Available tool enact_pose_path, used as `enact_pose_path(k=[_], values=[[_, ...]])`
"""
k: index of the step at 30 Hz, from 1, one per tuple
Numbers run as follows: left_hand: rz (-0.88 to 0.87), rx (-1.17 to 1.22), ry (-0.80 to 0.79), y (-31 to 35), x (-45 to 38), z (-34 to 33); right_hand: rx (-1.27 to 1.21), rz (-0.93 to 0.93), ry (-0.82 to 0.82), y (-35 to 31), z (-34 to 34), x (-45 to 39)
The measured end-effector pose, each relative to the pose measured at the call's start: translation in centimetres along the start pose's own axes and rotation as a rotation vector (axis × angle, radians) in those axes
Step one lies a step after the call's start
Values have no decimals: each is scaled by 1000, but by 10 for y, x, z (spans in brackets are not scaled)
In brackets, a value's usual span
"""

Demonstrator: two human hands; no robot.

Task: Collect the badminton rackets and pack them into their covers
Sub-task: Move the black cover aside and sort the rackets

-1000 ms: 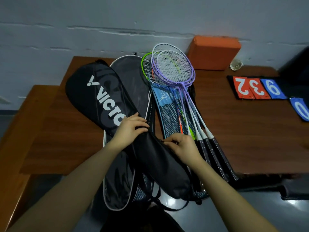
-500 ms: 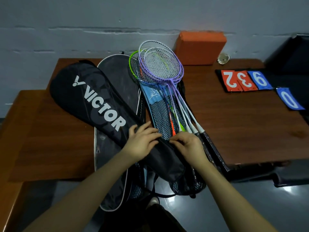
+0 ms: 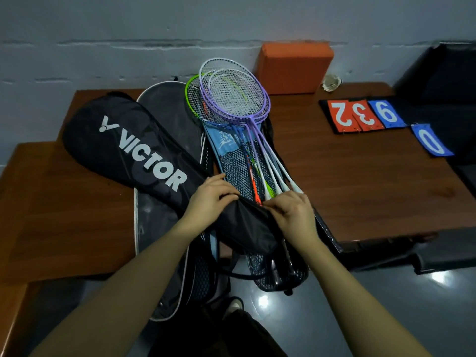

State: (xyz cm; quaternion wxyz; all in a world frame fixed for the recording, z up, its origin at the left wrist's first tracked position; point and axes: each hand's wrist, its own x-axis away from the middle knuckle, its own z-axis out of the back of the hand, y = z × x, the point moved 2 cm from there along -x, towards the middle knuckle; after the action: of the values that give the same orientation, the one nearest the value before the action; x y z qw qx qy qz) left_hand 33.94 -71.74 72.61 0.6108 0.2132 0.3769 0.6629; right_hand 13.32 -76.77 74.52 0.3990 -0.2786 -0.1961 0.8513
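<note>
I see a dark brown wooden table [image 3: 360,181] pushed against a grey painted wall [image 3: 128,27] with a rough horizontal seam. Another wooden surface [image 3: 51,215] sits lower on the left, butted to the table. Floor [image 3: 386,305] below is dark and glossy, with light reflections.

Black VICTOR cover [image 3: 134,150] lies diagonally across the table, wide end toward the far left, narrow end at my hands. Under it: a grey cover with white piping [image 3: 164,112], hanging over the near edge. Beside that, a blue mesh cover [image 3: 231,155], also overhanging.

Stack of rackets [image 3: 231,96] rests on the blue mesh cover, heads toward the wall, purple frames on top, green one beneath, shafts running down to my right hand.

Left hand [image 3: 208,202]: fingers curled, gripping the narrow end of the VICTOR cover. Right hand [image 3: 291,212]: fingers bent, pinching the cover's edge right where the racket shafts meet it.

Back of the table: orange block [image 3: 293,68] against the wall, a shuttlecock [image 3: 331,83] just beside it. Right side: score cards [image 3: 365,115] reading 2, 3, 9, and a separate blue 0 card [image 3: 431,141]. Dark chair [image 3: 443,81] at far right.
</note>
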Motion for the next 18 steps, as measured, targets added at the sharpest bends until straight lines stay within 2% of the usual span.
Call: enact_pose_path(k=[4,10,15,18], values=[[8,22,106,-3,-10,19,-63,-39,9,18,24,17],[77,-64,71,-3,-22,6,-65,-135,-5,20,21,38],[111,-308,14,-5,-15,-6,64,-167,-144,22,5,39],[225,-338,-18,-8,3,-7,151,-128,-208,14,-14,28]])
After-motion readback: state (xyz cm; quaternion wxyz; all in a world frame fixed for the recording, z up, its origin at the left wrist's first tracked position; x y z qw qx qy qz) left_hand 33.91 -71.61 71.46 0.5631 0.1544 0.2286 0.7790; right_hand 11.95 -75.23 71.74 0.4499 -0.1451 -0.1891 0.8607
